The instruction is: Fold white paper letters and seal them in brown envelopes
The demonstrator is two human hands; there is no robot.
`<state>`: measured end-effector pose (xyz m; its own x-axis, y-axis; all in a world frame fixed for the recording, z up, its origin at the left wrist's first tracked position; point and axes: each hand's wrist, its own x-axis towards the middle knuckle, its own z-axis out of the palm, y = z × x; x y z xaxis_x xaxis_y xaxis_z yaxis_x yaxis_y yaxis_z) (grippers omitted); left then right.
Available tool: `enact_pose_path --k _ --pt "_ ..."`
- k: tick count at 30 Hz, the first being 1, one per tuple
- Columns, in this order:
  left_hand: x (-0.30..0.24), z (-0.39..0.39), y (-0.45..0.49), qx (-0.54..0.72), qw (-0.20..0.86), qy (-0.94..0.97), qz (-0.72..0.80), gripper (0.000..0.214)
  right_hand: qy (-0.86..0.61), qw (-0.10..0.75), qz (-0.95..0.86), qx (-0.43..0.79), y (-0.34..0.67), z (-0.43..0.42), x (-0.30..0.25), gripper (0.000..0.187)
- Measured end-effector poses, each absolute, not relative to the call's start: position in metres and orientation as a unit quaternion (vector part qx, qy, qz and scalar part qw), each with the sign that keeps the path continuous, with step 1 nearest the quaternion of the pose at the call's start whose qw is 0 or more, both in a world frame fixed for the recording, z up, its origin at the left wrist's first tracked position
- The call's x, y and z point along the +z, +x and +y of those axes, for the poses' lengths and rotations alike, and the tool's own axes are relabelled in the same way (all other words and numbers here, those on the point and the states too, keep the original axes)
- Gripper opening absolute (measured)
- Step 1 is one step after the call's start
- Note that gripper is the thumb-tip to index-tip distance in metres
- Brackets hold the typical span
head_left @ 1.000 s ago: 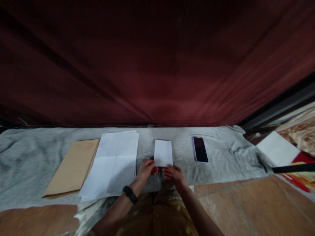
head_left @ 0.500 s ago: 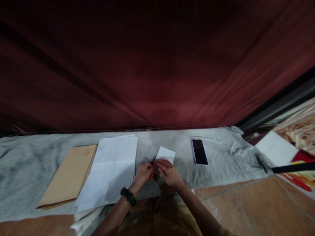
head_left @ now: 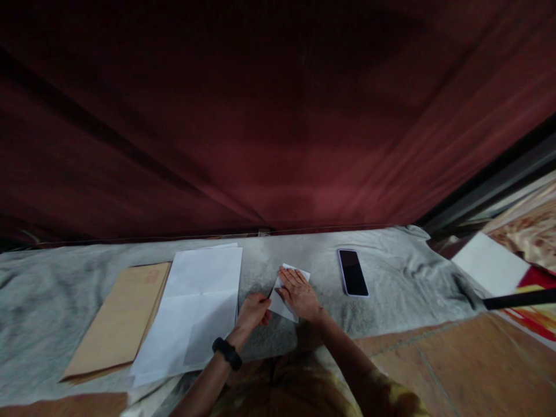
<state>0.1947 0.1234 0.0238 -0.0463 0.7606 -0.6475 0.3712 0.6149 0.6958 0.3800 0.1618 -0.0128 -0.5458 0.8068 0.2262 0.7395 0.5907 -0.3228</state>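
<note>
Left of the phone [head_left: 353, 273], the right hand [head_left: 300, 294] lies on paper [head_left: 281, 307], fingers outstretched; the left hand [head_left: 254, 309] pinches its edge, fingers curled.

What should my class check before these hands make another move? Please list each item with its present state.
1. Right hand flat on the small white paper: ok, fingers extended.
2. Left hand at the paper's left corner: ok.
3. That corner firmly pinched: cannot tell, too small to see.
4. All the paper's edges visible: not ok, the right hand hides part.
5. Phone apart from the paper: ok, lying to its right on the grey cloth.
6. Large white sheets fully in view: not ok, the left forearm hides their near right corner.
</note>
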Motion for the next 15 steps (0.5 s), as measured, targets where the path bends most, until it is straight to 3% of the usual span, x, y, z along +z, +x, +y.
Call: enact_pose_path --k 8,15 --pt "0.023 0.124 0.195 0.161 0.565 0.394 0.707 0.019 -0.476 0.162 -0.863 0.052 0.391 0.185 -0.009 0.055" --pt "0.022 0.122 0.196 0.166 0.564 0.396 0.705 0.022 -0.445 0.186 -0.875 0.042 0.379 0.130 -0.009 0.056"
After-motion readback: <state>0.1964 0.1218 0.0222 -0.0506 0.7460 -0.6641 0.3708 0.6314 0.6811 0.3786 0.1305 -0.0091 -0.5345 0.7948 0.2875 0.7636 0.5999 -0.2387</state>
